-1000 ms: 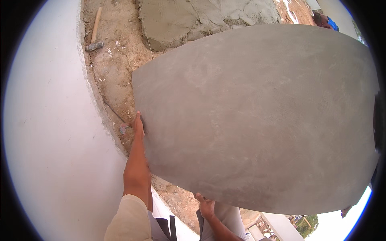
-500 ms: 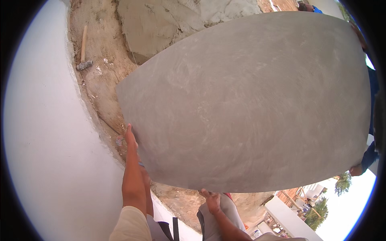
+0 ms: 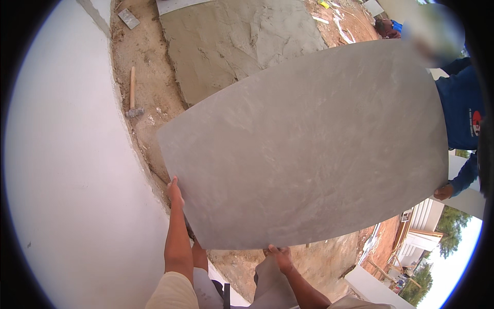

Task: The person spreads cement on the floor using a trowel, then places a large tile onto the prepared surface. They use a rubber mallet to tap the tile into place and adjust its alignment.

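Left hand (image 3: pixel 175 192), right hand (image 3: pixel 281 258): grip clamped on big gray slab (image 3: pixel 309 144). Might drop if 1 hand slips; might chip if left end bumps white wall (image 3: pixel 72 165).

Ground (image 3: pixel 154 56) and items on it
Bare brown soil carries a hammer (image 3: pixel 133 88), laid flat near a small grey rectangular plate (image 3: pixel 128 18); a rough grey mortar layer (image 3: pixel 231 49) lies alongside.
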`<state>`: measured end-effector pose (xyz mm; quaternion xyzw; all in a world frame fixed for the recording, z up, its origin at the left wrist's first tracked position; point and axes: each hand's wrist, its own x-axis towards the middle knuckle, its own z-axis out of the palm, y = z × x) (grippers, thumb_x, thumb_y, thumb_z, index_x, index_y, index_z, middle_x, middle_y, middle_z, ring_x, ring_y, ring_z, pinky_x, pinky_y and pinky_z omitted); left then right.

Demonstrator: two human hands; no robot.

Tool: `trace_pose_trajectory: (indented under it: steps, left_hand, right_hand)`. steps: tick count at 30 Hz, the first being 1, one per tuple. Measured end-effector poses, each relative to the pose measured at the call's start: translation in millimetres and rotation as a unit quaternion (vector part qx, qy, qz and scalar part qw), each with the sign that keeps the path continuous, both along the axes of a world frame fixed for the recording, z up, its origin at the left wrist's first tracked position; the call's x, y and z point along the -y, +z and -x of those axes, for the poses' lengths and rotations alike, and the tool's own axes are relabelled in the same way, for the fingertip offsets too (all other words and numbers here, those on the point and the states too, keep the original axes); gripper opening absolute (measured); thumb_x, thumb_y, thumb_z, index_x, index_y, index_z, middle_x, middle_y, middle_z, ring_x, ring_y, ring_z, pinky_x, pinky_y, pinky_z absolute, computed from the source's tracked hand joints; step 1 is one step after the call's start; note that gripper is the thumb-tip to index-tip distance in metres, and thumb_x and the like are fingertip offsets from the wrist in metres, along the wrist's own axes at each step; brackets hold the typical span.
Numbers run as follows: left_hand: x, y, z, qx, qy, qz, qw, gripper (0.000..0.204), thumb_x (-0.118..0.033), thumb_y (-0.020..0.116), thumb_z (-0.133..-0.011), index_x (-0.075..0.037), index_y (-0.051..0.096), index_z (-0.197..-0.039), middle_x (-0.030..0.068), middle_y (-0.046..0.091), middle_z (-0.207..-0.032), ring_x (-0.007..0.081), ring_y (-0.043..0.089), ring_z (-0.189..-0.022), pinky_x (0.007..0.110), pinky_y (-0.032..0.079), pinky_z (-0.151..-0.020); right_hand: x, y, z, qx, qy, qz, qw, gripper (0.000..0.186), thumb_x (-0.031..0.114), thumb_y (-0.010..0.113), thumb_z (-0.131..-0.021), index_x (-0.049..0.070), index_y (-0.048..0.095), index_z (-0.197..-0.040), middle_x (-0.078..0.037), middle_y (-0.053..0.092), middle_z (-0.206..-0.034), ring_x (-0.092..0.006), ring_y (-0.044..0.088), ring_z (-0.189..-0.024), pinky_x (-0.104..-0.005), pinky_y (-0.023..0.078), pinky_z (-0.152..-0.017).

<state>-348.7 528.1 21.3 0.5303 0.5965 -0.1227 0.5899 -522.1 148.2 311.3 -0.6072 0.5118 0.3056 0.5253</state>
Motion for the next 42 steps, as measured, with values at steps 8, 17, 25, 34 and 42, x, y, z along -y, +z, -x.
trace_pose_trajectory:
  steps: [8, 17, 25, 34, 42]
  left_hand:
    - [-46, 102, -58, 0.008, 0.002, -0.007, 1.000, 0.070, -0.037, 0.063, -0.095, 0.011, 0.042, -0.141, 0.0239, 0.046, -0.147, 0.0355, 0.044, -0.136, 0.043, 0.034, -0.113]
    - [-74, 164, -135, 0.036, -0.021, -0.054, 0.998, 0.073, -0.034, 0.065, -0.094, 0.011, 0.037, -0.144, 0.0238, 0.043, -0.149, 0.0348, 0.041, -0.139, 0.045, 0.030, -0.115]
    - [-49, 213, -223, 0.009, -0.078, -0.104, 0.991, 0.063, -0.031, 0.065, -0.094, 0.007, 0.045, -0.139, 0.0217, 0.048, -0.146, 0.0349, 0.046, -0.134, 0.047, 0.033, -0.112]
    - [-24, 154, -319, 0.053, -0.061, 0.029, 0.996, 0.056, -0.032, 0.068, -0.090, 0.003, 0.052, -0.131, 0.0197, 0.050, -0.144, 0.0320, 0.046, -0.132, 0.046, 0.032, -0.112]
    - [-49, 130, -449, 0.049, -0.139, 0.002, 0.989, 0.056, -0.029, 0.067, -0.091, 0.007, 0.050, -0.131, 0.0225, 0.056, -0.134, 0.0328, 0.053, -0.126, 0.046, 0.041, -0.106]
  right_hand:
    - [-36, 33, -23, 0.026, -0.076, -0.032, 0.996, 0.033, 0.012, 0.065, -0.095, -0.011, 0.060, -0.117, -0.018, 0.068, -0.107, -0.0266, 0.070, -0.097, -0.0344, 0.057, -0.085]
    - [-37, 52, -99, 0.040, -0.093, -0.080, 0.992, 0.030, 0.010, 0.064, -0.096, -0.013, 0.058, -0.114, -0.019, 0.067, -0.104, -0.0279, 0.071, -0.087, -0.0366, 0.060, -0.081]
    - [21, 44, -192, 0.024, -0.027, -0.063, 0.997, 0.029, 0.019, 0.065, -0.094, -0.010, 0.062, -0.098, -0.013, 0.069, -0.094, -0.0203, 0.069, -0.080, -0.0324, 0.056, -0.073]
    - [69, 2, -332, 0.071, -0.086, -0.020, 0.994, 0.028, 0.021, 0.063, -0.096, -0.007, 0.060, -0.101, -0.011, 0.066, -0.089, -0.0184, 0.065, -0.074, -0.0310, 0.054, -0.066]
    - [33, -9, -438, 0.098, -0.110, -0.009, 0.989, 0.023, 0.021, 0.060, -0.096, 0.000, 0.063, -0.106, -0.008, 0.066, -0.092, -0.0178, 0.064, -0.079, -0.0332, 0.053, -0.072]
